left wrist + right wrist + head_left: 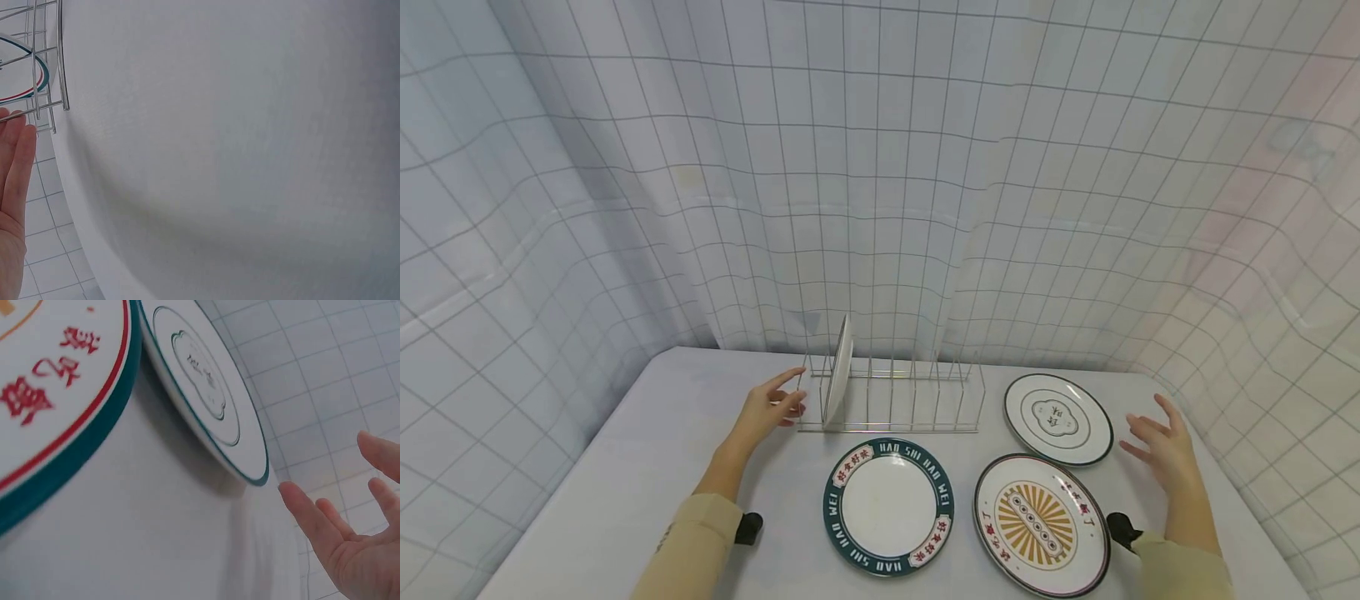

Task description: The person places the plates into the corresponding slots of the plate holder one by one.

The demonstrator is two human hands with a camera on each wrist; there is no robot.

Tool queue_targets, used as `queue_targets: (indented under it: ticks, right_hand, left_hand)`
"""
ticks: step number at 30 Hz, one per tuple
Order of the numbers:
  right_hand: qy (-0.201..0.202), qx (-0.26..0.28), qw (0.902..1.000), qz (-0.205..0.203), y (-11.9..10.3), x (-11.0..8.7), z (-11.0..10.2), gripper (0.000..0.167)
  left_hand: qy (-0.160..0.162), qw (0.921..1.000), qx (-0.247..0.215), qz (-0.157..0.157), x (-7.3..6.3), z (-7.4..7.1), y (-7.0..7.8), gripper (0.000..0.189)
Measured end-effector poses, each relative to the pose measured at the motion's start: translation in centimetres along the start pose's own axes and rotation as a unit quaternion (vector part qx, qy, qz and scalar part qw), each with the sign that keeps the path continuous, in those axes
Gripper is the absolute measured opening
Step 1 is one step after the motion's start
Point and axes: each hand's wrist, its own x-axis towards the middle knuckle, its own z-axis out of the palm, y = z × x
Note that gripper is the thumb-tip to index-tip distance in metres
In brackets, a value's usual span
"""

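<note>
At the left end of a metal wire dish rack (917, 430), my left hand (769, 410) has its fingertips at the end wires. The left wrist view shows its extended fingers (22, 156) against the rack wire (61, 62); the thumb is out of sight there. One plate (839, 375) stands on edge in the rack's left part. My right hand (1167, 450) hovers with fingers spread, holding nothing. It is just right of a white plate with thin dark rings (1086, 408), apart from its rim in the right wrist view (250, 444).
A plate with an orange sunburst (1037, 521) lies in front of the ringed plate, their rims close together. A green-rimmed plate (887, 504) lies before the rack. White gridded curtain (880, 167) surrounds the white table (625, 467) at the back and sides.
</note>
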Motion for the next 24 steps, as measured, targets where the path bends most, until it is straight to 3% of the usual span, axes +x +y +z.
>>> queue_targets:
  ticks: [4,7,10,14,20,24]
  right_hand:
    - [-0.056,-0.028,0.9978,0.023,0.8,-0.6,-0.2,0.086]
    - [-0.085,-0.008,0.9956,0.037,1.5,-0.6,-0.1,0.085]
    - [-0.1,-0.007,0.994,0.043,2.3,-0.3,0.4,0.083]
    - [-0.095,-0.035,0.9937,0.048,2.8,0.1,1.2,0.081]
    - [-0.08,-0.057,0.9937,0.053,3.0,0.1,1.8,0.081]
    - [-0.081,-0.041,0.994,0.061,3.0,0.0,1.7,0.075]
  left_hand:
    - [-0.003,1.0,-0.002,-0.003,-0.1,0.0,0.2,0.048]
    - [-0.005,0.9999,-0.005,-0.006,-0.5,-0.1,1.7,0.047]
    - [-0.005,0.9999,-0.007,-0.007,-0.5,-0.1,1.7,0.047]
    - [-0.003,1.0,-0.002,-0.002,0.0,0.0,0.1,0.048]
    - [0.001,1.0,-0.003,0.005,-0.1,0.0,0.0,0.048]
    - [0.001,1.0,-0.001,0.006,0.0,0.0,0.1,0.048]
